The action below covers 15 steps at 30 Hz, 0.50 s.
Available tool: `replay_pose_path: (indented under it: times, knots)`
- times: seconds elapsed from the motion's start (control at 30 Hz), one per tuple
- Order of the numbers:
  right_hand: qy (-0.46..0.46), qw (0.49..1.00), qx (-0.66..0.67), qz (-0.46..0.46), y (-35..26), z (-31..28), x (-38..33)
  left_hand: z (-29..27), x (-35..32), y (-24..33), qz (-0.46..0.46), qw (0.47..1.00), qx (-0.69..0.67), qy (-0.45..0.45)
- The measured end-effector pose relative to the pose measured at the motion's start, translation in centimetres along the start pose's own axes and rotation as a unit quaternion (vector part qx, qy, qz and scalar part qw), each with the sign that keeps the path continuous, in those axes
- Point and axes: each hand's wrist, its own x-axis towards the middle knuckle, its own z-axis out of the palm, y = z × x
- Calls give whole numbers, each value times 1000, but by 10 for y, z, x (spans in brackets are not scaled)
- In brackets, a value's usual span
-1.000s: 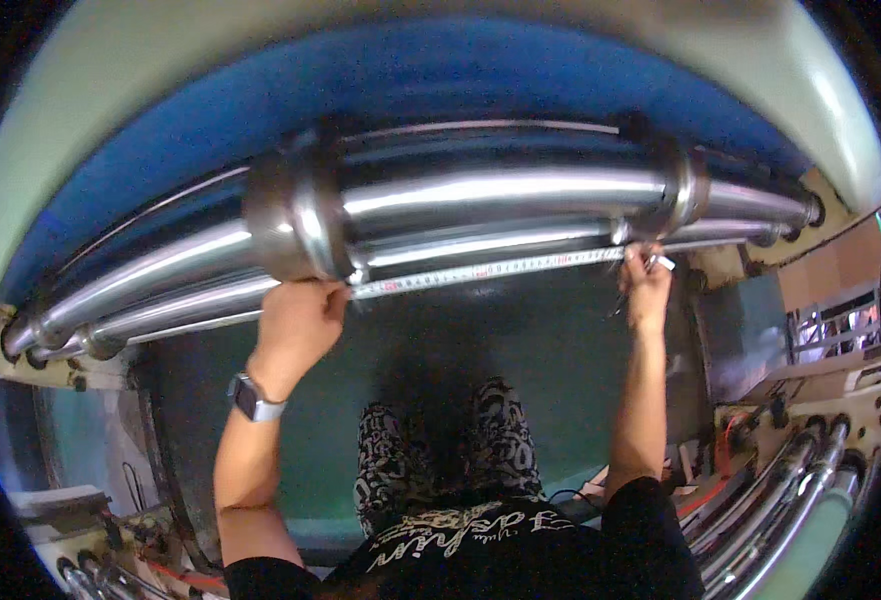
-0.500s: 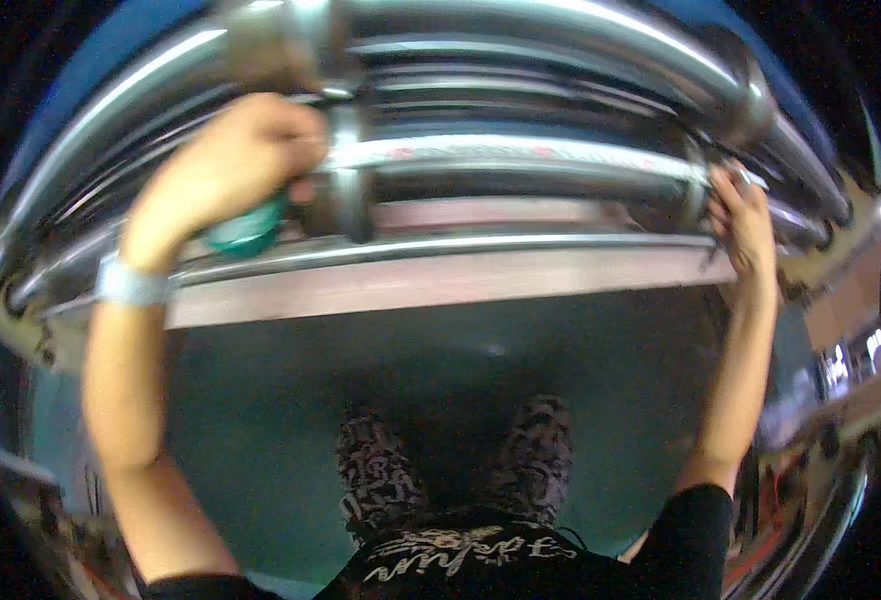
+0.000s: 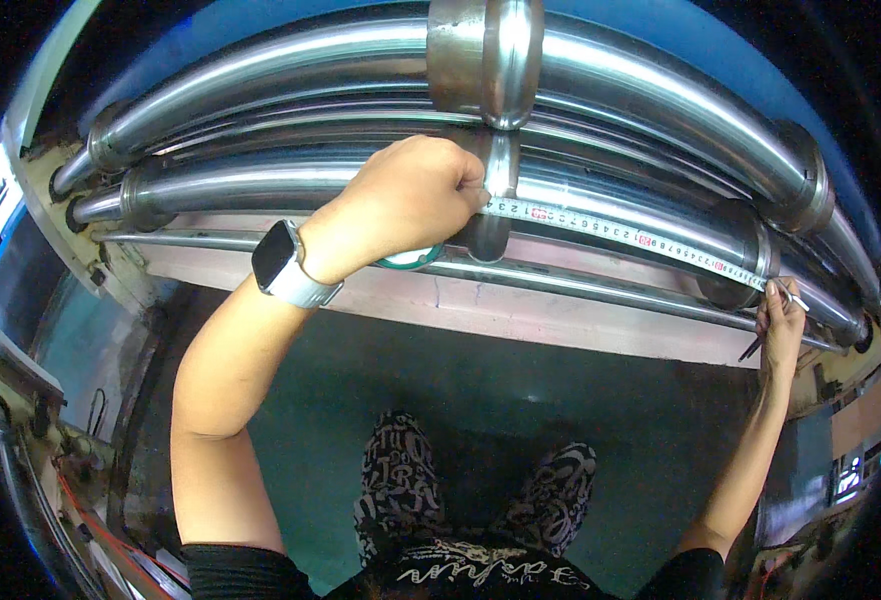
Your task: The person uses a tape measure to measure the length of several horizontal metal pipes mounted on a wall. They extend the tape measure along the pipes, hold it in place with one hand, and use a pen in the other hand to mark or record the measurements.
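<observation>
My left hand (image 3: 408, 200) grips a green tape measure case (image 3: 407, 261) against a shiny steel roller (image 3: 260, 185), next to a round metal collar (image 3: 500, 190). The white tape blade (image 3: 625, 235) runs from that hand to the right along the roller. My right hand (image 3: 782, 318) pinches the blade's far end near the roller's right collar (image 3: 735, 270) and also holds a thin dark pen-like stick (image 3: 750, 348). A watch with a pale strap (image 3: 288, 264) sits on my left wrist.
Several polished steel rollers (image 3: 660, 95) lie side by side in a machine frame, with a big flange (image 3: 485, 55) at top centre. A pale pink ledge (image 3: 560, 320) runs below them. My patterned trousers (image 3: 400, 480) stand on a dark green floor (image 3: 640, 450). Cables (image 3: 80, 510) hang at lower left.
The view has dropped closer to the rollers. My left hand has slid to the middle collar with the tape case, and the blade now stretches out to my right hand.
</observation>
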Motion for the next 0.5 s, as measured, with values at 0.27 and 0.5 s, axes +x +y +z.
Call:
replay_pose_path:
  times: [0.27, 0.5]
  knots:
    - [0, 1000, 29, 6, -4, 6, 1, 7, -8, -4, -10, 999, -38, 9]
    - [-12, 1000, 22, 4, 1, 0, 0, 10, -7, -8, 23, 999, -17, 28]
